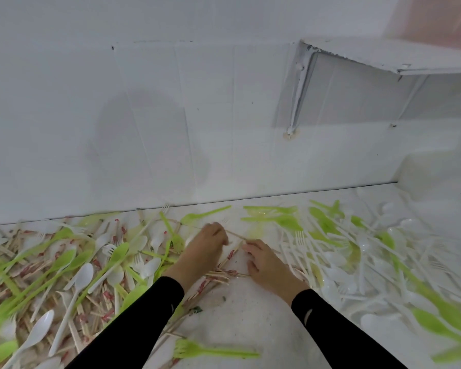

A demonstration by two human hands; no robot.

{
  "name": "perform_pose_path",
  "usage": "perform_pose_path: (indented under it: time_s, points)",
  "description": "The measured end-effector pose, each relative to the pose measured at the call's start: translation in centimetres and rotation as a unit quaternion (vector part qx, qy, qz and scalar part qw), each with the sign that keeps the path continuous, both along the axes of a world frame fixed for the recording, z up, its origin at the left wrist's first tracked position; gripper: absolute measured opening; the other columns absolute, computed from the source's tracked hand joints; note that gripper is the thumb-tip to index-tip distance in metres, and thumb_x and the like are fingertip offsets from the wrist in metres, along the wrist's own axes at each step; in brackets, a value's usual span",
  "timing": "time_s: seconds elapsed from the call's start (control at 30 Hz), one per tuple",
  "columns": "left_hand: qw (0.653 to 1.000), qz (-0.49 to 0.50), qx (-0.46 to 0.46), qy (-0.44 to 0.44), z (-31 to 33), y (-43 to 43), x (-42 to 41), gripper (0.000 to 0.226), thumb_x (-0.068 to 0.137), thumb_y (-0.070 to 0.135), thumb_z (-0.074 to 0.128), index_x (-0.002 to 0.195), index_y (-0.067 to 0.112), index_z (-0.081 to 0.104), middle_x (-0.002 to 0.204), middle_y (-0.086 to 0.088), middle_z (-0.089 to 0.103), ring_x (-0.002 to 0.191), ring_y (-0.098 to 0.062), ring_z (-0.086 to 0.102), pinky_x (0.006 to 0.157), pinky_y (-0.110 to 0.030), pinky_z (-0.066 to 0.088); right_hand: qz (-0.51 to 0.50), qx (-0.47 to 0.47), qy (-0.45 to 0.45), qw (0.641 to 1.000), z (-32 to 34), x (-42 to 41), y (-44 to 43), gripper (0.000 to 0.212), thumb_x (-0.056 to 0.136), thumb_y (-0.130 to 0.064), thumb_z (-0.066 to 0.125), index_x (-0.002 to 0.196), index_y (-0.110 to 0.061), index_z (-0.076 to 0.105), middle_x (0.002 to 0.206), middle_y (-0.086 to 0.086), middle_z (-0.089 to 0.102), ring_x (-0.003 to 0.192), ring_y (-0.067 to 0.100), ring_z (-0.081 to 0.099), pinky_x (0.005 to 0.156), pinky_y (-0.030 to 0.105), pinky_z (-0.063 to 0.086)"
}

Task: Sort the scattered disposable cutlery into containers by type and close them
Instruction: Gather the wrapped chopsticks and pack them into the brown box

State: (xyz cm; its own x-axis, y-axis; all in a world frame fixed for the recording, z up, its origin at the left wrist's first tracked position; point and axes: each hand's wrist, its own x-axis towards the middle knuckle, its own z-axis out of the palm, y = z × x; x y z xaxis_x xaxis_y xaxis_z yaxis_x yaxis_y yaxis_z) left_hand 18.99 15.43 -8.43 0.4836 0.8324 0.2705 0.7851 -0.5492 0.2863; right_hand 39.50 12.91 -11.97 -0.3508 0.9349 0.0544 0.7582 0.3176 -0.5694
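There, the left hand point(205, 246) pinched a wooden stick point(236, 234) mid-frame on the desk point(245, 315), probably culling by type. The right hand point(266, 265) sat just beside it, fingers curled, grip unclear. Green spoons point(64, 259) sprawled at nine o'clock, white forks point(301, 238) at three.

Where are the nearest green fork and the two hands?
green fork point(216, 352), head view, mid handle.
left hand point(201, 251), head view, its back.
right hand point(268, 265), head view, its back.

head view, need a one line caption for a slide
Left hand and right hand gather wooden chopsticks on a white counter strewn with green and white plastic spoons and forks
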Motion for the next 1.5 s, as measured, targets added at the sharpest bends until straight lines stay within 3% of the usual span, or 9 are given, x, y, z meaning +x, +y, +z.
perform_pose_path:
  time_s: [0.1, 0.2, 0.27, 0.37, 0.6, 1.03, 1.17, 1.3, 1.5]
  points:
    - [0.997, -0.016, -0.067, -0.035, -1.3, -0.5, 1.3, 0.018, 0.091, 0.009, 0.053, 0.104, 0.012, 0.066, 0.107, -0.004, 0.060, 0.085, -0.019, 0.061, 0.068, -0.028, 0.050, -0.042, -0.025, -0.053, 0.997, -0.5, 0.3, 0.9, 0.053, 0.101, -0.021, 0.038, 0.151, -0.003, 0.028, 0.160, 0.011, 0.020, 0.148, 0.022, 0.019, 0.116, 0.018, 0.008]
    - [0.991, 0.043, -0.119, -0.031, -2.1, -0.2, 1.1, 0.042, 0.095, 0.031, 0.043, 0.124, 0.006, 0.060, 0.126, -0.011, 0.058, 0.111, -0.029, 0.060, 0.094, -0.036, 0.048, -0.098, 0.013, -0.126, 0.987, -1.0, 1.5, 1.3, 0.054, 0.099, -0.029, 0.042, 0.146, -0.003, 0.039, 0.156, 0.015, 0.030, 0.142, 0.032, 0.034, 0.115, 0.037, 0.028]
    - [0.985, 0.102, -0.135, 0.043, -2.3, 0.5, 0.4, 0.052, 0.098, 0.036, 0.051, 0.139, 0.004, 0.046, 0.143, -0.013, 0.047, 0.132, -0.029, 0.043, 0.112, -0.033, 0.030, -0.117, 0.079, -0.183, 0.973, -1.1, 1.8, 1.3, 0.042, 0.078, -0.014, 0.076, 0.117, -0.002, 0.066, 0.128, 0.018, 0.059, 0.106, 0.037, 0.063, 0.082, 0.046, 0.056]
    - [0.985, 0.115, -0.118, 0.055, -2.5, 0.5, -0.1, 0.041, 0.094, 0.031, 0.061, 0.126, 0.005, 0.060, 0.126, -0.015, 0.056, 0.120, -0.033, 0.051, 0.100, -0.037, 0.039, -0.135, 0.122, -0.232, 0.956, -1.2, 1.8, 1.1, 0.038, 0.048, -0.003, 0.090, 0.080, -0.008, 0.069, 0.082, 0.009, 0.062, 0.064, 0.025, 0.060, 0.050, 0.033, 0.053]
    - [0.996, 0.064, -0.060, 0.025, -2.3, -0.9, 0.5, 0.026, 0.088, 0.024, 0.053, 0.078, 0.011, 0.073, 0.077, -0.005, 0.059, 0.068, -0.025, 0.062, 0.057, -0.031, 0.051, -0.150, 0.152, -0.208, 0.955, -1.1, 2.1, -0.1, 0.042, 0.046, 0.012, 0.082, 0.083, -0.005, 0.070, 0.078, 0.010, 0.061, 0.066, 0.027, 0.060, 0.053, 0.033, 0.055]
    - [0.980, 0.036, -0.158, 0.112, -0.9, -3.6, 3.9, 0.030, 0.101, 0.018, 0.046, 0.122, 0.006, 0.062, 0.118, -0.011, 0.055, 0.106, -0.026, 0.057, 0.085, -0.029, 0.042, -0.103, 0.104, -0.143, 0.979, -1.2, 3.6, -3.3, 0.040, 0.063, 0.013, 0.070, 0.098, -0.007, 0.070, 0.095, 0.010, 0.060, 0.079, 0.026, 0.060, 0.067, 0.033, 0.055]
    - [0.988, 0.031, -0.155, 0.003, 0.6, -4.9, 3.3, 0.023, 0.100, 0.015, 0.050, 0.117, 0.004, 0.061, 0.113, -0.013, 0.055, 0.095, -0.031, 0.060, 0.080, -0.030, 0.042, -0.077, 0.079, -0.138, 0.984, 0.1, 3.6, -4.5, 0.027, 0.088, -0.002, 0.053, 0.114, -0.006, 0.060, 0.115, 0.010, 0.051, 0.103, 0.027, 0.053, 0.089, 0.031, 0.045]
    - [0.973, 0.056, -0.119, -0.192, 4.2, -6.4, 2.0, 0.012, 0.101, 0.010, 0.045, 0.105, 0.016, 0.054, 0.088, 0.012, 0.066, 0.079, -0.009, 0.066, 0.062, -0.019, 0.050, -0.096, 0.075, -0.103, 0.987, 1.6, 3.2, -5.3, 0.024, 0.096, -0.013, 0.042, 0.119, -0.012, 0.050, 0.102, 0.000, 0.051, 0.088, 0.018, 0.050, 0.073, 0.025, 0.035]
    - [0.882, 0.086, -0.035, -0.463, 8.8, -9.3, -0.2, 0.015, 0.103, 0.016, 0.047, 0.112, 0.021, 0.057, 0.101, 0.013, 0.074, 0.096, -0.011, 0.071, 0.087, -0.028, 0.053, -0.030, 0.083, -0.128, 0.988, -0.2, 2.3, -8.6, 0.020, 0.091, -0.016, 0.061, 0.111, -0.014, 0.066, 0.104, 0.002, 0.059, 0.090, 0.024, 0.062, 0.070, 0.033, 0.053]
